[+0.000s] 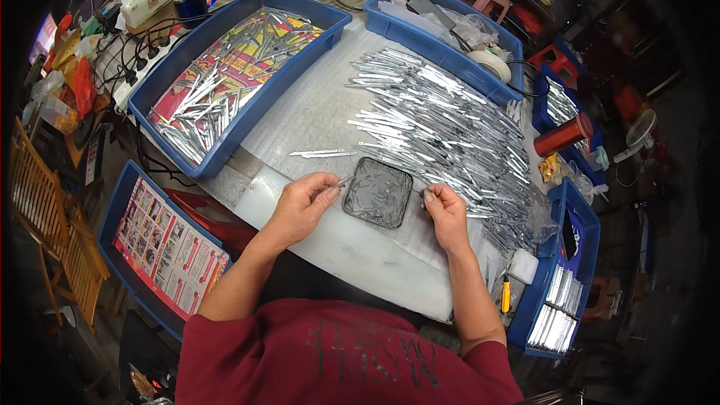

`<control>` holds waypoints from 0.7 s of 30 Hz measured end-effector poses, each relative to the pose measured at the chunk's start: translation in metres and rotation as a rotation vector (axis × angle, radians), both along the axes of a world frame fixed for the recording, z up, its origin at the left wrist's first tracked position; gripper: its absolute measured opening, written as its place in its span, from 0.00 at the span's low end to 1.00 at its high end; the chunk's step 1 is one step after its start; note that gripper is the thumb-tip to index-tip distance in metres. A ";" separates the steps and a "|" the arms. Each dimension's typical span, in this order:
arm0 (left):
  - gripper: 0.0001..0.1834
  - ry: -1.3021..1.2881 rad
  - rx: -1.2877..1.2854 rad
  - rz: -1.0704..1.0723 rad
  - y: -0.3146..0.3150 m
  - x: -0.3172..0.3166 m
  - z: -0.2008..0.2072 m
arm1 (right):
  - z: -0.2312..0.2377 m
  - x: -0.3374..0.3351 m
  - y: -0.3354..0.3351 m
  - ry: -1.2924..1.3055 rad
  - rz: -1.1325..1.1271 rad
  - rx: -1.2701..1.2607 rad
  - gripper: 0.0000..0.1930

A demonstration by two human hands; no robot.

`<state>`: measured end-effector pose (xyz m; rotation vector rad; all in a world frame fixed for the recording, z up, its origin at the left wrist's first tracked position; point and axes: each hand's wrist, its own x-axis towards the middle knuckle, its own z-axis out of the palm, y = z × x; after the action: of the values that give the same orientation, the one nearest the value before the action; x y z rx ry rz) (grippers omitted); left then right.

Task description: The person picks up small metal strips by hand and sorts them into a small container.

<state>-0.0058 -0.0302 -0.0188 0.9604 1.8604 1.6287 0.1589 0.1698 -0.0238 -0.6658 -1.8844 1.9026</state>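
A square black tray (406,203) filled with small dark metal pieces (377,189) rests on the table between my hands. Just left of it, my left hand (304,208) is closed in a pinch, and a small thin metal piece (343,182) pokes out from the fingertips. To the tray's right, my right hand (448,214) pinches something small and dark, too hidden to name. Beyond the tray and to its right spreads a big heap of slim silver metal strips (442,135). A few loose strips (322,154) lie behind my left hand.
A blue bin (271,91) with strips stands far left; another (495,88) holds plastic bags and a tape roll. A blue bin (545,296) with stacked strips is at right, near a yellow-handled tool (505,296). A red cylinder (562,135) lies beyond the heap.
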 end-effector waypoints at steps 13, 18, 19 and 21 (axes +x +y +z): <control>0.09 0.702 -0.346 0.068 0.026 0.004 -0.004 | 0.026 -0.030 -0.015 -0.681 0.021 0.930 0.14; 0.07 0.722 -0.431 0.063 0.036 0.008 -0.005 | 0.017 -0.035 -0.015 -0.694 -0.055 0.987 0.13; 0.07 0.724 -0.430 0.067 0.037 0.008 -0.005 | 0.017 -0.036 -0.014 -0.705 -0.068 0.964 0.12; 0.07 0.721 -0.418 0.056 0.038 0.007 -0.006 | 0.018 -0.039 -0.015 -0.696 -0.078 1.020 0.11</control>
<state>0.0015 0.0077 -0.0249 1.4177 2.5677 0.8896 0.1196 0.1546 -0.0058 -1.0428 -2.7713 0.4408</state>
